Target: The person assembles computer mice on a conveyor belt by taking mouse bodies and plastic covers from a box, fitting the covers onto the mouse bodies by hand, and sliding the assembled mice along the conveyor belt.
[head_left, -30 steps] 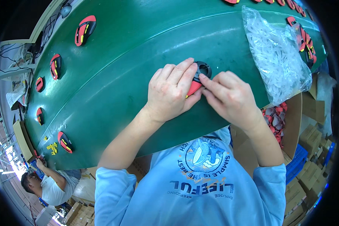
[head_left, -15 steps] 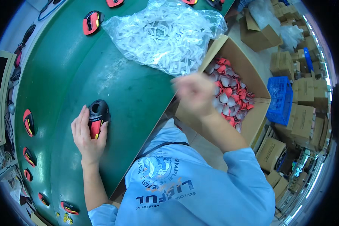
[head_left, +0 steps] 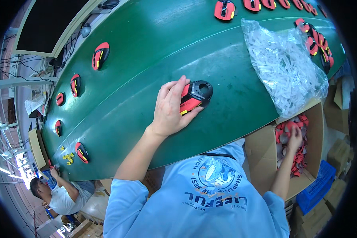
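My left hand (head_left: 170, 105) is wrapped round a red-and-black mouse-shaped plastic housing (head_left: 192, 101) lying on the green table (head_left: 234, 115). Its black end, with a round hole, points away from my palm, and a yellow strip shows on its near side. Down at the right, my right hand (head_left: 294, 139) reaches into a cardboard box (head_left: 261, 152) of red and grey curved pieces (head_left: 296, 168). The fingers are closed about a red curved piece (head_left: 292, 126), partly hidden by them.
A clear bag of whitish curved strips (head_left: 285, 65) lies on the table beside the box. More red-and-black housings (head_left: 100, 55) stand along the far side and left. Yellow bits (head_left: 69, 158) lie at the far left, near another person (head_left: 63, 194). A blue crate (head_left: 315, 186) stands beyond the box.
My right hand has gone from a blur above the box's edge down into the pieces. My left hand still holds the housing. The whole view has swung to the left.
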### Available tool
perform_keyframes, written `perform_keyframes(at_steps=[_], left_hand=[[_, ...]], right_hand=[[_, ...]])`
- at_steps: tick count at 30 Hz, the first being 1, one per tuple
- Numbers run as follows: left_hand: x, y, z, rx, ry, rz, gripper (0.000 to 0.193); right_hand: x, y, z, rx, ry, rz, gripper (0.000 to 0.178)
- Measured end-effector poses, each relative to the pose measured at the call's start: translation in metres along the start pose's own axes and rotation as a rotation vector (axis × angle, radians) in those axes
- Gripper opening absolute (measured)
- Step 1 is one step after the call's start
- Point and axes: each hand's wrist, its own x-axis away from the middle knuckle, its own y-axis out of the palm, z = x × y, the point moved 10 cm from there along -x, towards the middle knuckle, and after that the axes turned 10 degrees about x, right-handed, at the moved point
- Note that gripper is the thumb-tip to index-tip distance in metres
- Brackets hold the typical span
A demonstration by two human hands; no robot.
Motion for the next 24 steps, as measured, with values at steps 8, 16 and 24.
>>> perform_keyframes(at_steps=[8,16,24], left_hand=[[0.004,0.001,-0.002,0.145,0.000,-0.192,0.100],[0.003,0.002,0.002,0.219,0.077,-0.116,0.079],[0.012,0.001,0.004,0.086,0.082,-0.124,0.070]], right_hand=[[0.133,-0.095,-0.314,-0.878,-0.188,-0.200,0.030],[0.220,0.083,-0.489,-0.655,-0.377,-1.110,0.025],[0.249,0.024,-0.553,-0.113,-1.423,-0.330,0.051]])
